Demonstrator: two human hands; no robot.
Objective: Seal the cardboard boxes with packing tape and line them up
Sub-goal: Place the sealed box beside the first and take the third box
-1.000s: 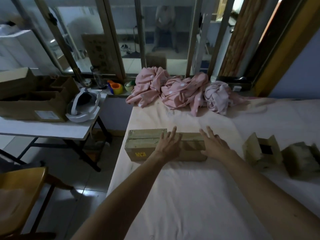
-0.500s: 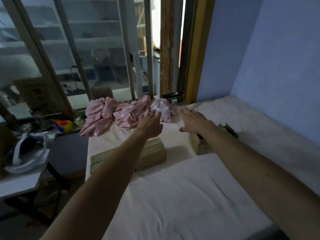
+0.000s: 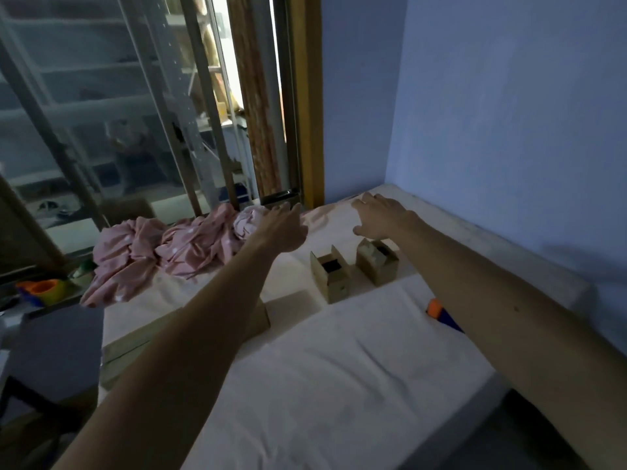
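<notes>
Two small cardboard boxes are what matters right now: the nearer small box (image 3: 330, 274) and the farther small box (image 3: 377, 264) stand just beside each other on the bed (image 3: 339, 374), well in toward the blue wall. Both have flaps sticking up, so neither looks sealed to me. A long box (image 3: 135, 347) lies at the bed's left edge, half hidden under the left forearm, top looks flat and shut.

Both hands are out and empty. The left grip (image 3: 283, 228) hangs in the air, fingers spread, between the pink cloth (image 3: 159, 249) and the small boxes. The right grip (image 3: 381, 217) is spread wide too, hovering right over the farther small box. Can't tell if the thumb actually touches a flap.

So I'd call this the reach-in for the next box, taping not started on these two. Next up: fold those flaps flat and hold them down, then get tape. No roll in either hand. That orange and blue thing (image 3: 439, 312) peeking from behind the right forearm might be the dispenser, too hidden to say.
</notes>
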